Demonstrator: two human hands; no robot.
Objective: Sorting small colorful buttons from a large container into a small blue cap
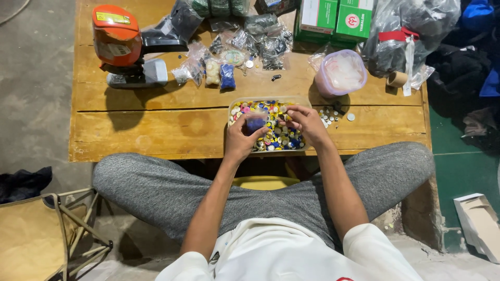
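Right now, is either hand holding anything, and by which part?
The left hand holds a small clear bag of blue pieces by its lower part, over the tray of coloured buttons. The right hand pinches something at the bag's top; too small to tell.

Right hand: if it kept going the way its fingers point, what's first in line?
The right hand points left over the clear tub of coloured buttons; first in line is probably the small blue bag in the left hand. Depth is unclear.
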